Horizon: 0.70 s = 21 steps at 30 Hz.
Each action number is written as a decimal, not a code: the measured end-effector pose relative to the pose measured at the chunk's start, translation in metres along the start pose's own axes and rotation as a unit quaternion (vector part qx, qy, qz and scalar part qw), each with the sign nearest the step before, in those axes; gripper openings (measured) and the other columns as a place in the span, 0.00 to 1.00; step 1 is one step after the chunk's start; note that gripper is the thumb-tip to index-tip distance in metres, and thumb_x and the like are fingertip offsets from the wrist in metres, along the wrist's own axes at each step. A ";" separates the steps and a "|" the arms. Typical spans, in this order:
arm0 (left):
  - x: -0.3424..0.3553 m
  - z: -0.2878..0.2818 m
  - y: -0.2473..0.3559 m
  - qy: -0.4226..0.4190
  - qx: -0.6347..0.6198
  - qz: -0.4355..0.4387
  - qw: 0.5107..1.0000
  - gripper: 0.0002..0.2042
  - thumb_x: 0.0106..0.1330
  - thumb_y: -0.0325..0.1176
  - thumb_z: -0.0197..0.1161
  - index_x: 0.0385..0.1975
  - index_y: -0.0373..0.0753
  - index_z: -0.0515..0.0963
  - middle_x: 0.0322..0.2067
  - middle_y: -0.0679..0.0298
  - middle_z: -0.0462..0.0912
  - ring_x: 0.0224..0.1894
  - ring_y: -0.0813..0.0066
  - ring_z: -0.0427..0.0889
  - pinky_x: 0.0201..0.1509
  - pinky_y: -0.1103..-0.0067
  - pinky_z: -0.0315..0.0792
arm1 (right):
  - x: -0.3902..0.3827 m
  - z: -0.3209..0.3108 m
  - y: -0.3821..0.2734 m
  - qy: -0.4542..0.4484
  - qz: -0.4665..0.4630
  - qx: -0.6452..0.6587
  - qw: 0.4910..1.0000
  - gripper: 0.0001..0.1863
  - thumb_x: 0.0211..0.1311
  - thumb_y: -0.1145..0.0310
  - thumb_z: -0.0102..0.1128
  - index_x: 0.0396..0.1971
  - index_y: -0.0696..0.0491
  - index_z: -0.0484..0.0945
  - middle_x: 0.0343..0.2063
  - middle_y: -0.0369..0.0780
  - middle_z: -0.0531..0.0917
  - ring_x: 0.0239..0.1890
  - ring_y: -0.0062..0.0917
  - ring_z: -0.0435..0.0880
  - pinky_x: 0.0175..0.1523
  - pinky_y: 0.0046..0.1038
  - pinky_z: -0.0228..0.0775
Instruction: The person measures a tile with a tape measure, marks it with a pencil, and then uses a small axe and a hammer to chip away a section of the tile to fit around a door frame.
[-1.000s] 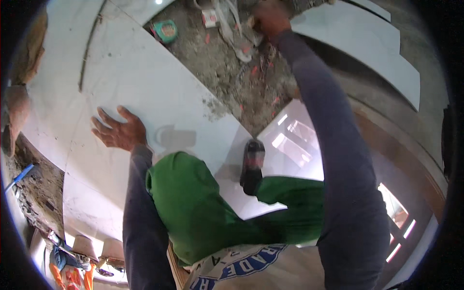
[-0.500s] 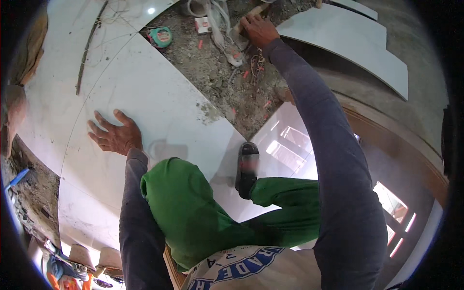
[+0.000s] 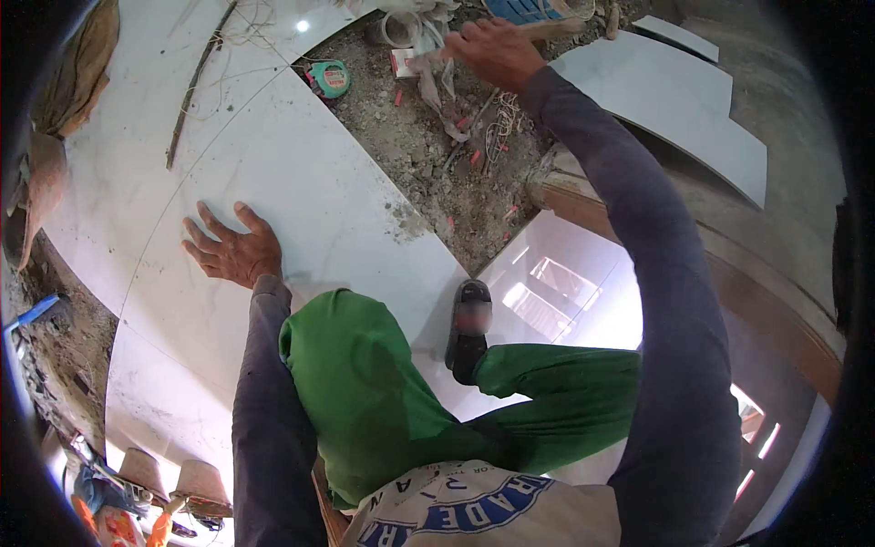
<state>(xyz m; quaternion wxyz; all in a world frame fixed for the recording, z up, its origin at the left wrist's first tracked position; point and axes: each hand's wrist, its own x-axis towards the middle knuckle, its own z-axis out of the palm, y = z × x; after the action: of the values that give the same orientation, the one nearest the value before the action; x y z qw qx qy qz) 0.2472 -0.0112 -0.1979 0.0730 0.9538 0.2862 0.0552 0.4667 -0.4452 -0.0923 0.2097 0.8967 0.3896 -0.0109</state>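
Observation:
My left hand lies flat on a large white tile, its fingers spread. Over the bare dirt strip at the far side, my right hand is closed around a wooden-handled tool. Its handle sticks out to the right of the fist; the other end is blurred, so the tool's kind cannot be told. Just left of that hand are crumpled clear plastic and a small white-and-red box. A green tape measure sits at the tile's edge.
A blue container stands beyond my right hand. Cut white tile pieces lie at the far right. Small red pieces and string are scattered on the dirt. A dark stick rests on the tiles. My shoe is at a tile corner.
My right hand has shifted slightly right in the view, and the tool's handle now points to the right. The view has moved a little; my left hand stays on the tile.

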 end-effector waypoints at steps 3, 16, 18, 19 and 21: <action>-0.001 0.005 -0.006 -0.004 0.021 -0.009 1.000 0.34 0.76 0.61 0.50 0.78 0.58 0.56 0.78 0.58 0.53 0.81 0.47 0.48 0.79 0.48 0.50 | 0.034 -0.069 -0.013 -0.108 0.076 0.041 0.990 0.13 0.68 0.66 0.64 0.48 0.50 0.75 0.40 0.44 0.81 0.43 0.43 0.84 0.51 0.53 0.77; -0.008 0.007 0.000 -0.004 -0.009 -0.010 1.000 0.35 0.75 0.66 0.46 0.78 0.58 0.58 0.79 0.59 0.54 0.81 0.48 0.47 0.78 0.50 0.50 | -0.255 -0.197 -0.119 -0.253 0.359 0.462 0.770 0.22 0.65 0.55 0.65 0.42 0.63 0.81 0.24 0.51 0.85 0.31 0.46 0.87 0.43 0.46 0.77; -0.008 0.010 -0.007 -0.006 0.007 -0.010 1.000 0.36 0.74 0.67 0.45 0.78 0.58 0.59 0.79 0.59 0.53 0.81 0.48 0.47 0.79 0.50 0.49 | -0.284 -0.205 -0.128 -0.279 0.345 0.437 0.782 0.22 0.66 0.53 0.65 0.42 0.61 0.82 0.25 0.51 0.85 0.33 0.46 0.88 0.46 0.46 0.78; -0.007 0.012 -0.009 0.007 -0.003 -0.008 1.000 0.36 0.75 0.67 0.44 0.78 0.58 0.58 0.79 0.59 0.53 0.81 0.48 0.47 0.79 0.50 0.49 | -0.296 -0.206 -0.132 -0.302 0.332 0.402 0.798 0.23 0.66 0.52 0.65 0.42 0.60 0.83 0.26 0.51 0.86 0.35 0.46 0.88 0.49 0.46 0.78; -0.010 0.015 -0.004 0.015 -0.010 -0.001 1.000 0.36 0.75 0.68 0.43 0.78 0.58 0.59 0.79 0.59 0.53 0.81 0.47 0.48 0.79 0.51 0.49 | -0.331 -0.189 -0.146 -0.368 0.357 0.390 0.765 0.23 0.67 0.51 0.65 0.44 0.58 0.83 0.26 0.51 0.86 0.34 0.46 0.89 0.49 0.47 0.79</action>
<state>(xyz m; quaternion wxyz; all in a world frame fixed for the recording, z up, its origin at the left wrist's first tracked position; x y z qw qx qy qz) 0.2388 -0.0150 -0.2143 0.0785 0.9517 0.2880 0.0721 0.1059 -0.5132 0.0869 -0.0419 0.9026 -0.1033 -0.4158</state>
